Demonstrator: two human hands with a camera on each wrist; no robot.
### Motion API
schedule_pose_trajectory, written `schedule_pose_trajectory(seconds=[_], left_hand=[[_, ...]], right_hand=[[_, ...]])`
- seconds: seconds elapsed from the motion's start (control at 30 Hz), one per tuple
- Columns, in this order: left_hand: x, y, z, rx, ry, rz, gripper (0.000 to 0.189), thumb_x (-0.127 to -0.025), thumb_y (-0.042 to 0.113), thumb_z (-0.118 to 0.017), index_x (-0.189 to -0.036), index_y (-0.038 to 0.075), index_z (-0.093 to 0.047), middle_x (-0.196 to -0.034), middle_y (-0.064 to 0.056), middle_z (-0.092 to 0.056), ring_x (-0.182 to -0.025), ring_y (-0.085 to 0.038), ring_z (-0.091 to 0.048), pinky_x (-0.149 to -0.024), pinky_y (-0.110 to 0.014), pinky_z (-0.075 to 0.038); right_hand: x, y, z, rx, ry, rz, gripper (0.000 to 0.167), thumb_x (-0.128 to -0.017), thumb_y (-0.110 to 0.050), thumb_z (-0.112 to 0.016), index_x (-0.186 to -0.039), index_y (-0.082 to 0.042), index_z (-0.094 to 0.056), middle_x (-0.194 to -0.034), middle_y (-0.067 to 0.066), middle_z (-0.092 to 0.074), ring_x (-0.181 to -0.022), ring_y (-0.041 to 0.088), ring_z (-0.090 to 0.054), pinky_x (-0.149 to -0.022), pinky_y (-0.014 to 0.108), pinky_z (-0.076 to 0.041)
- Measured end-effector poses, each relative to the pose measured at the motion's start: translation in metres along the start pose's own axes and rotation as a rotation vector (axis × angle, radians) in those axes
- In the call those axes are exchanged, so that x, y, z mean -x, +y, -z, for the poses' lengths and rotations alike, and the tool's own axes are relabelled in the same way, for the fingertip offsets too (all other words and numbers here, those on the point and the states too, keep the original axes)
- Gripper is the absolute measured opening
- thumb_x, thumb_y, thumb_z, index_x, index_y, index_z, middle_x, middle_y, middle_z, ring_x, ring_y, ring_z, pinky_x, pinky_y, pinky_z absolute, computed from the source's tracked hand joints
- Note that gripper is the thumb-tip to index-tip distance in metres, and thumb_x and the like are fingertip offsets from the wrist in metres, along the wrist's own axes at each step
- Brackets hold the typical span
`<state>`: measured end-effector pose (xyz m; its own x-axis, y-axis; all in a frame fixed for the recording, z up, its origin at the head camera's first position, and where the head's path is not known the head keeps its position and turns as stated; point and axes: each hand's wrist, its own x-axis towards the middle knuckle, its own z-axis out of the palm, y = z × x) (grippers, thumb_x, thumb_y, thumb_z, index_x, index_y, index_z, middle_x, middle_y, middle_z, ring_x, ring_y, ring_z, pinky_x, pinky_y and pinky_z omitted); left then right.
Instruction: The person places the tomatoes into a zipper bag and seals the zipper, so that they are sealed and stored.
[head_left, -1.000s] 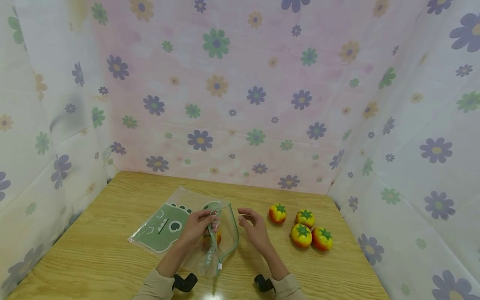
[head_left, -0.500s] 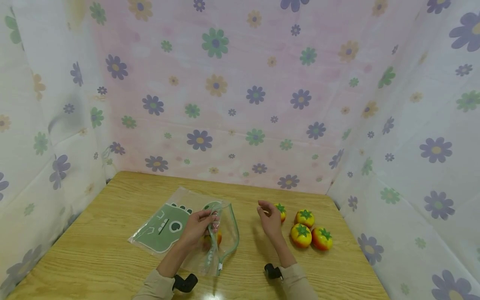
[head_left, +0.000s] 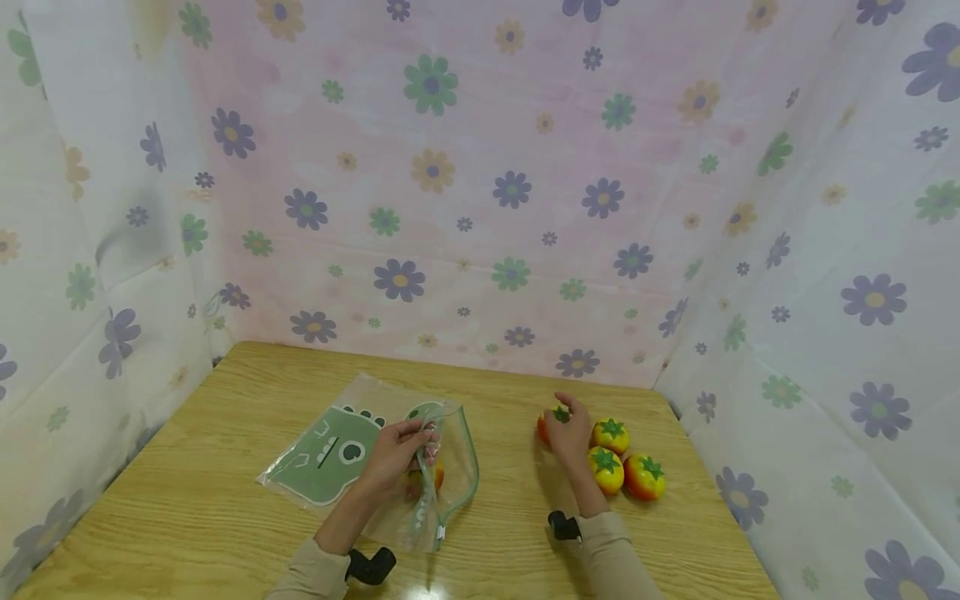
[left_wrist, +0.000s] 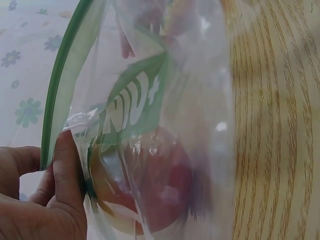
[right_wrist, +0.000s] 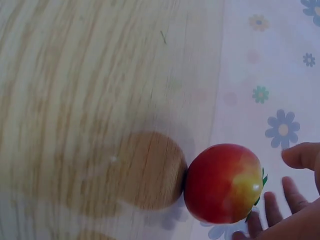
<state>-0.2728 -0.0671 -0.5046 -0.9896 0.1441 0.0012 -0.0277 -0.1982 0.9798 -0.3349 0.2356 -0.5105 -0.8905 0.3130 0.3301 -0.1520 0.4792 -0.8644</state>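
My left hand [head_left: 393, 454] pinches the rim of a clear zip bag [head_left: 322, 462] printed with a green dinosaur face. The bag's green-edged mouth gapes toward the right, with a white slider [head_left: 441, 532] at its near end. Through the plastic shows a red-and-yellow tomato [left_wrist: 160, 185] lying inside. On the right, my right hand [head_left: 572, 433] hovers over another tomato [right_wrist: 222, 182], thumb and fingers spread around its green leafy top. In the right wrist view the fingers stand beside that top, and the hand partly covers this tomato in the head view.
Several tomatoes stand close together just right of my right hand, among them one [head_left: 645, 477] at the near right. The wooden table [head_left: 187, 467] meets flowered cloth walls [head_left: 465, 250] at the back and both sides.
My right hand has moved from beside the bag's mouth rightward to the nearest tomato. The left hand keeps its hold on the bag, which has hardly moved.
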Motion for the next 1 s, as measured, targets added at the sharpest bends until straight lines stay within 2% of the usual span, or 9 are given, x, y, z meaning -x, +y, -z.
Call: schedule_pose_trajectory(seconds=[0.1,0.27,0.37,0.5,0.73,1.0], left_hand=[[0.0,0.001,0.0,0.006,-0.009,0.0,0.037,-0.104,0.003,-0.054,-0.136,-0.016,-0.051,-0.104,-0.018,-0.072,-0.073,-0.011,-0.066,-0.064,-0.021,-0.059],[0.002,0.002,0.0,-0.004,-0.01,-0.001,0.04,-0.104,0.003,-0.054,-0.139,-0.016,-0.048,-0.106,-0.019,-0.072,-0.073,-0.01,-0.068,-0.064,-0.021,-0.059],[0.002,0.002,0.0,-0.002,-0.015,-0.002,0.04,-0.105,0.003,-0.053,-0.139,-0.016,-0.047,-0.106,-0.019,-0.072,-0.072,-0.01,-0.068,-0.064,-0.021,-0.059],[0.002,0.002,0.0,0.002,-0.017,-0.002,0.039,-0.105,0.003,-0.053,-0.139,-0.016,-0.048,-0.104,-0.016,-0.072,-0.072,-0.01,-0.067,-0.064,-0.02,-0.058],[0.002,0.003,-0.001,0.007,-0.028,0.006,0.036,-0.105,0.003,-0.053,-0.136,-0.016,-0.05,-0.104,-0.017,-0.071,-0.073,-0.01,-0.066,-0.064,-0.02,-0.058],[0.003,0.003,0.0,0.008,-0.013,0.015,0.039,-0.104,0.002,-0.053,-0.139,-0.016,-0.047,-0.107,-0.021,-0.071,-0.075,-0.011,-0.067,-0.064,-0.021,-0.058]], right_hand=[[0.0,0.003,0.002,0.057,-0.008,-0.032,0.044,-0.09,0.001,-0.068,-0.132,0.01,-0.058,-0.137,0.032,-0.053,-0.133,0.047,-0.045,-0.114,0.06,-0.037],[0.0,0.005,0.007,0.149,-0.09,-0.15,0.062,-0.09,-0.007,-0.072,-0.143,0.01,-0.044,-0.144,0.036,-0.04,-0.135,0.05,-0.037,-0.116,0.062,-0.034],[0.0,0.005,0.011,0.154,-0.139,-0.206,0.072,-0.091,-0.012,-0.072,-0.149,0.011,-0.035,-0.148,0.037,-0.034,-0.137,0.051,-0.035,-0.117,0.063,-0.032],[0.0,0.006,0.014,0.138,-0.178,-0.25,0.078,-0.093,-0.016,-0.072,-0.151,0.013,-0.029,-0.151,0.037,-0.033,-0.139,0.051,-0.036,-0.119,0.062,-0.031],[-0.002,0.01,0.018,0.097,-0.204,-0.287,0.077,-0.092,-0.02,-0.075,-0.149,0.012,-0.035,-0.152,0.034,-0.036,-0.138,0.047,-0.04,-0.119,0.058,-0.032],[-0.005,0.007,0.022,0.082,-0.213,-0.277,0.074,-0.089,-0.016,-0.08,-0.147,0.012,-0.042,-0.147,0.034,-0.045,-0.132,0.044,-0.048,-0.114,0.056,-0.041]])
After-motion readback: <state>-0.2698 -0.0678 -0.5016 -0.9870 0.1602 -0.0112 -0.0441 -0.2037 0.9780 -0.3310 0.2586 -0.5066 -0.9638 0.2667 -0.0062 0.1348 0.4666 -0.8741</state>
